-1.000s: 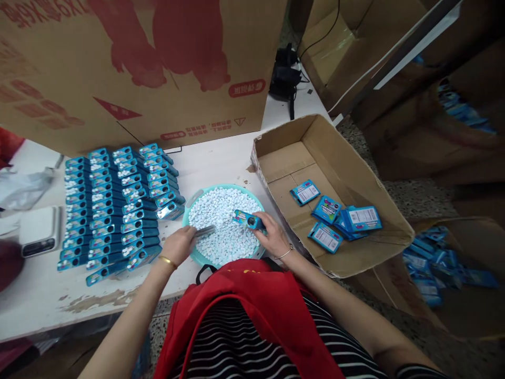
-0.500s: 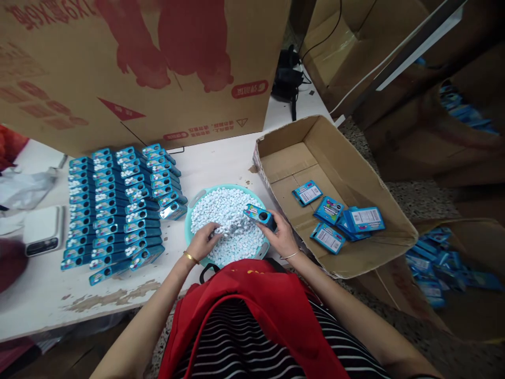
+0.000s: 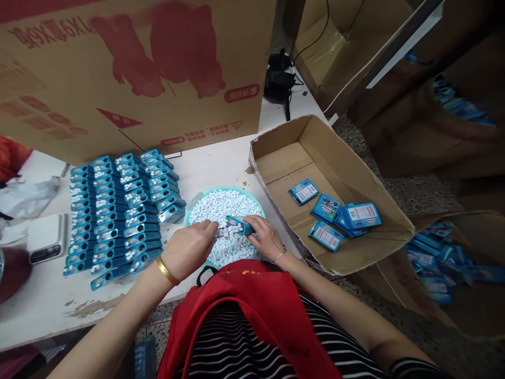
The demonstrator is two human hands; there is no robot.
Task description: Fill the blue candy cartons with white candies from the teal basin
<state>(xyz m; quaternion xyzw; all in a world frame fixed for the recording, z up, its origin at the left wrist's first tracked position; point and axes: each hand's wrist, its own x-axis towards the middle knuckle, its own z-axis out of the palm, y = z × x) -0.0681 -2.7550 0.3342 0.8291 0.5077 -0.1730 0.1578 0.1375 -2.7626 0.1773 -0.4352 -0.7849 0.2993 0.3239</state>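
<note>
My right hand (image 3: pixel 265 238) is closed round a small blue candy box (image 3: pixel 245 226), tilted with its end toward my left hand. My left hand (image 3: pixel 193 247) has its fingers pinched together right beside that box's end. Something greyish, perhaps clear, shows at its fingertips, too small to make out. Both hands are over a turquoise basin (image 3: pixel 188 215) heaped with small white candies (image 3: pixel 224 201). Left of the basin, several rows of blue boxes (image 3: pixel 110 210) stand upright with round holes on top; white candies show in many of them.
An open cardboard tray (image 3: pixel 288 152) with several flat blue boxes (image 3: pixel 326 208) lies to the right. A big printed carton (image 3: pixel 130 73) walls off the back. A white scale (image 3: pixel 46 237) stands at left. More blue boxes (image 3: pixel 437 263) fill a carton at lower right.
My left hand has risen from the candies to the box's end, its fingers now closed. My right hand has brought the box leftward and a little down to meet it.
</note>
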